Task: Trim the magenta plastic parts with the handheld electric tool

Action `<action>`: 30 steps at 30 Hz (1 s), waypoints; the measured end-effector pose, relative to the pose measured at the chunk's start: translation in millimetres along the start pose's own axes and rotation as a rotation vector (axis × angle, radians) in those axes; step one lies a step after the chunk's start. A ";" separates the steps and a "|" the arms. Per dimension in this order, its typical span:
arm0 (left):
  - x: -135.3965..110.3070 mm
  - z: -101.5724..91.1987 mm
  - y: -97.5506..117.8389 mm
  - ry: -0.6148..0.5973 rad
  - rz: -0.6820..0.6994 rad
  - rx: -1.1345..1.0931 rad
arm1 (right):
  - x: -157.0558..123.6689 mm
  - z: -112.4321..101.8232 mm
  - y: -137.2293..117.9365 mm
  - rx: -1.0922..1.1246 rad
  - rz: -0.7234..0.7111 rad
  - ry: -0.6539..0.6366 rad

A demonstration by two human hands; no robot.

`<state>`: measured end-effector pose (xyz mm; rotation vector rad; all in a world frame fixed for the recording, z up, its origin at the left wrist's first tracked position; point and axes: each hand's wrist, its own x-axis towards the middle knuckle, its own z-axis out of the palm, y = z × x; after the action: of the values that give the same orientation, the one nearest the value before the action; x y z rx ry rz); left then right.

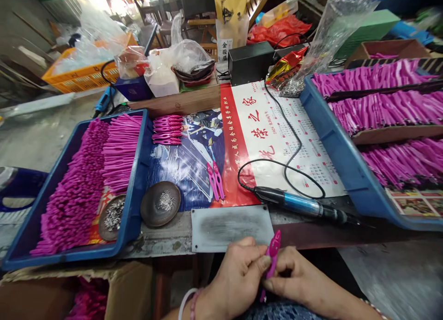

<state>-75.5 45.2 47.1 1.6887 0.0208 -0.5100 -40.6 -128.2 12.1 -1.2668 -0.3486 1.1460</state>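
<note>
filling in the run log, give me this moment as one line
left hand: pinching pink plastic piece | right hand: gripping same piece | electric screwdriver: lying on table | dish of screws: left of metal plate

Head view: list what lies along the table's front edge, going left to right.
Left blue tray of pink pieces → round dish of small metal bits → grey metal plate → electric screwdriver → right blue tray.

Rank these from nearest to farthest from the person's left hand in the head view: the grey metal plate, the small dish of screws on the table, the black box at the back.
From the left hand:
1. Grey metal plate, just ahead at the table edge.
2. Dish of screws, ahead and left.
3. Black box, far back, centre.
</note>
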 end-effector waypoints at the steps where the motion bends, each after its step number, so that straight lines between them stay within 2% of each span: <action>1: 0.0 -1.4 0.1 0.004 0.003 -0.003 | 0.3 -0.1 -0.9 0.008 0.001 -0.005; 4: 3.8 -5.5 -3.4 -0.038 -0.027 -0.145 | 0.3 -1.9 -3.6 0.052 0.006 -0.013; 7: 12.0 -7.3 -14.5 -0.204 -0.186 -0.615 | 0.5 -4.2 -5.5 0.169 0.077 -0.041; 9: 17.4 -6.9 -23.3 -0.261 -0.277 -0.876 | 1.7 -5.0 -5.8 0.249 0.140 -0.051; 12: 22.1 -6.5 -30.6 -0.213 -0.316 -0.986 | 3.9 -5.7 -6.7 0.268 0.160 -0.021; 15: 22.5 -8.8 -28.7 -0.158 -0.315 -1.048 | 2.1 -8.8 -13.9 0.152 0.124 0.014; 17: 21.4 -11.5 -25.6 -0.117 -0.293 -1.096 | -2.8 -14.3 -23.8 -0.021 0.073 0.071; 19: 20.2 -13.8 -23.3 -0.071 -0.288 -1.127 | -9.7 -23.8 -35.0 -0.294 -0.055 0.183; 23: 18.1 -14.3 -20.4 -0.015 -0.309 -1.130 | -19.2 -54.7 -43.4 -1.099 -0.464 0.589; 25: 16.7 -12.5 -17.2 0.018 -0.310 -1.089 | -17.8 -72.3 -37.9 -1.464 -0.520 0.701; 27: 14.3 -9.6 -13.2 0.064 -0.256 -0.928 | -12.7 -88.3 -29.5 -1.676 -0.477 0.681; 30: 8.4 -2.0 -10.4 0.214 0.030 -0.342 | -5.2 -107.0 -19.9 -1.780 -0.431 0.610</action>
<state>-70.4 46.9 34.6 1.3980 0.2252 -0.2821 47.6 -190.1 -4.4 -2.7182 -1.2093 -0.2768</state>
